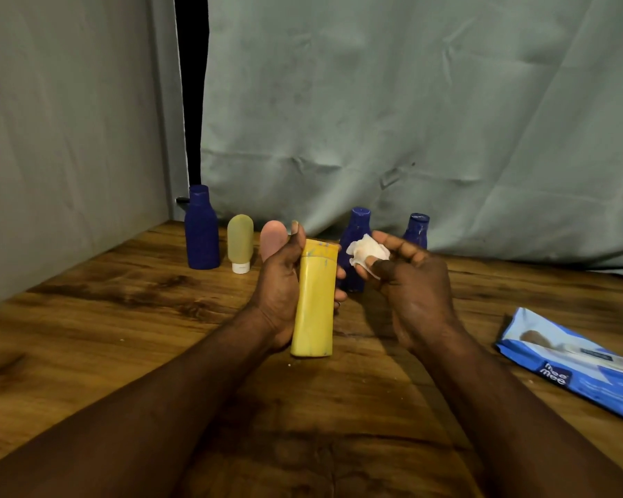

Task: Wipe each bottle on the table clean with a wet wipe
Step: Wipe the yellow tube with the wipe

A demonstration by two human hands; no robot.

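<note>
So the left hand (283, 282) grips the yellow bottle (315, 300) upright-ish, cap end away, while the right hand (410, 282) pinches the crumpled wet wipe (367, 251) just beside its top.

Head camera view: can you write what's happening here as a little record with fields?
Left hand: grips yellow bottle
Right hand: pinches crumpled wet wipe, beside the bottle's top
Yellow bottle: bluish marks near its top
Standing at back: tall blue bottle, green tube, pink tube, middle blue bottle, right blue bottle
Right edge: blue wipes pack, lying flat
Surface: wooden table
</note>
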